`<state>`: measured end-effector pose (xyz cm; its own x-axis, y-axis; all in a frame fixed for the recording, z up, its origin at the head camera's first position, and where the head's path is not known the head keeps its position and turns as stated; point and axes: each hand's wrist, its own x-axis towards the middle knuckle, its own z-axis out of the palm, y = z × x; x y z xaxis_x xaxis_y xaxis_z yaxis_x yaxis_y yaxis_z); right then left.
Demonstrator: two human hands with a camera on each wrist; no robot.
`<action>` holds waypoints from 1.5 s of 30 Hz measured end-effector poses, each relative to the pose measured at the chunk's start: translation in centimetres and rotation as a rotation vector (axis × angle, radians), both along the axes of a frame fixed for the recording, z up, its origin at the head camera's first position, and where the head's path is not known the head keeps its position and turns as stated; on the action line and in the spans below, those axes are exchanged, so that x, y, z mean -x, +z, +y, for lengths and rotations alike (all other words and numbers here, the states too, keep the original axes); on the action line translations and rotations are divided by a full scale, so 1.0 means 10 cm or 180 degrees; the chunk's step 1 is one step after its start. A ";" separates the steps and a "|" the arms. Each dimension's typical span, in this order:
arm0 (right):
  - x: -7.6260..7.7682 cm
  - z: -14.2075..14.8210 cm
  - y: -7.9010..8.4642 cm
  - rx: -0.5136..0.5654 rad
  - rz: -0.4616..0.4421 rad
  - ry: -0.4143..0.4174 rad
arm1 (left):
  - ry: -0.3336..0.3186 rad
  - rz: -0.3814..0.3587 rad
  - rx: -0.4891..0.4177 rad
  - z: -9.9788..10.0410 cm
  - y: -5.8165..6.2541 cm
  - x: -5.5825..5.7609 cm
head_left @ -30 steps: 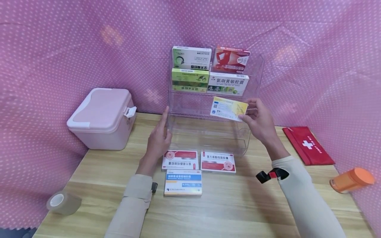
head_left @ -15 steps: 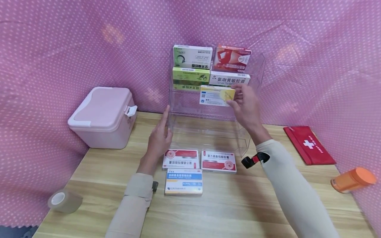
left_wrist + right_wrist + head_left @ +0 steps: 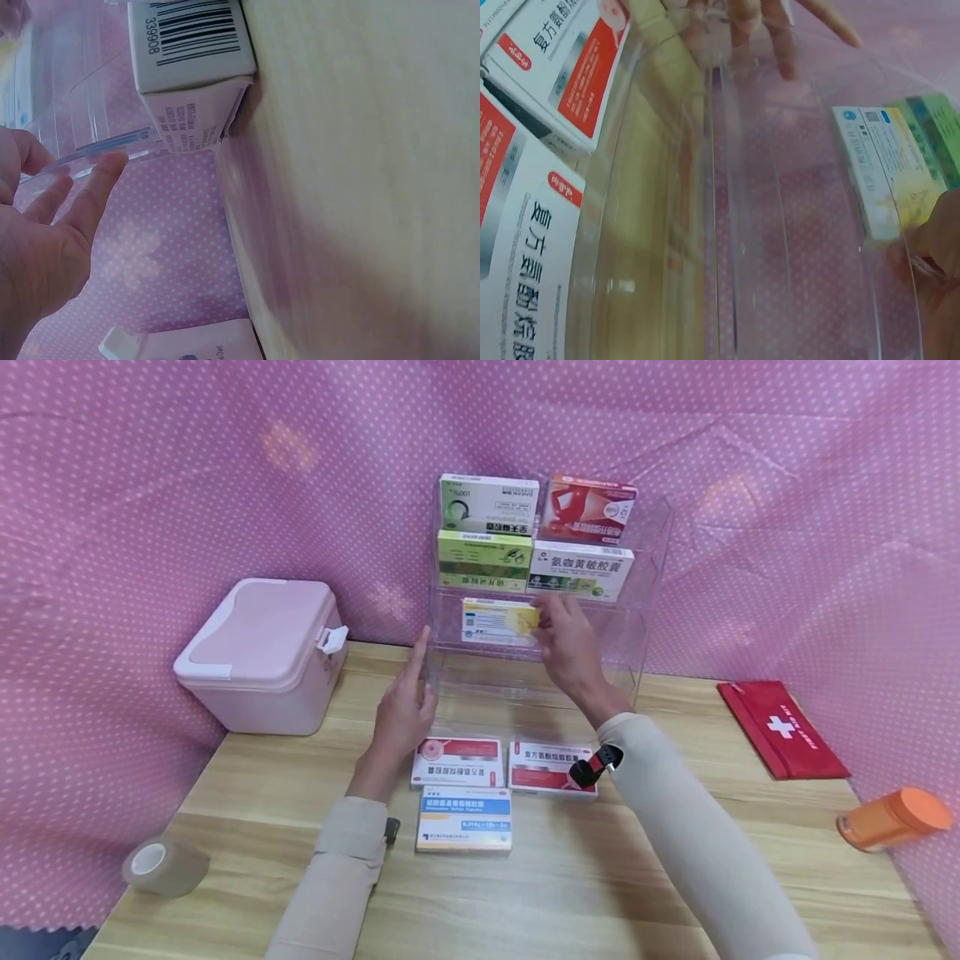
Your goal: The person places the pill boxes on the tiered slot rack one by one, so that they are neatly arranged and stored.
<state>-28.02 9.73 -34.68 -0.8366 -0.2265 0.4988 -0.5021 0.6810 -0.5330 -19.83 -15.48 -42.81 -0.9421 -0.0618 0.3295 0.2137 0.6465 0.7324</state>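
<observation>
My right hand (image 3: 572, 647) pinches the right end of a yellow-and-white medicine box (image 3: 491, 622). The box stands upright at the left of the rack's third tier, just below a green medicine box (image 3: 483, 562). In the right wrist view, the fingertips (image 3: 904, 259) are at the end of that yellow box (image 3: 892, 169). My left hand (image 3: 402, 710) lies against the left side of the clear tiered rack (image 3: 607, 627), index finger straight. The left wrist view shows its fingers (image 3: 94, 195) extended along the rack's clear edge.
Higher tiers hold a white-green box (image 3: 487, 503), a red box (image 3: 588, 510) and a white box (image 3: 579, 572). Two red-white boxes (image 3: 457, 764) and a blue-white box (image 3: 465, 820) lie before the rack. Around stand a pink case (image 3: 258, 660), tape roll (image 3: 165, 866), red pouch (image 3: 783, 727) and orange bottle (image 3: 892, 818).
My right hand has carried the yellow-and-white box leftward, first up in front of the white box, then down to the third tier's left side. My left hand stays at the rack's side.
</observation>
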 end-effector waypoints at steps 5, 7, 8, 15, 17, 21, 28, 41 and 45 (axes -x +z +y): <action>-0.07 -0.10 0.06 -0.0504 -0.0332 0.0267 | 0.0022 -0.0007 0.0017 0.00 0.00 0.00; -0.09 -0.11 0.08 -0.0724 -0.0502 0.0352 | 0.0018 -0.0004 0.0029 0.00 0.00 0.00; -0.10 -0.11 0.08 -0.0814 -0.0568 0.0396 | 0.0019 0.0000 0.0043 0.00 0.00 -0.01; -0.16 -0.02 0.03 -0.0576 -0.0854 0.0520 | 0.0031 -0.0015 0.0058 0.00 0.00 -0.01; -0.20 0.03 0.03 -0.0440 -0.0763 0.0496 | 0.0027 -0.0029 0.0056 0.00 0.00 -0.01; -0.33 0.15 0.00 -0.0138 -0.0409 0.0372 | 0.0036 -0.0064 0.0042 0.00 0.00 0.00; -0.59 0.45 -0.28 0.0401 0.0268 -0.0019 | 0.0053 -0.0079 0.0004 -0.01 0.03 -0.01; -1.27 0.86 -1.06 -0.0255 -0.0704 -0.0039 | 0.0025 -0.0014 0.0026 -0.02 0.02 0.01; -1.40 0.96 -1.14 -0.0323 -0.1331 -0.0283 | -0.0022 -0.0049 0.0007 -0.01 0.01 0.00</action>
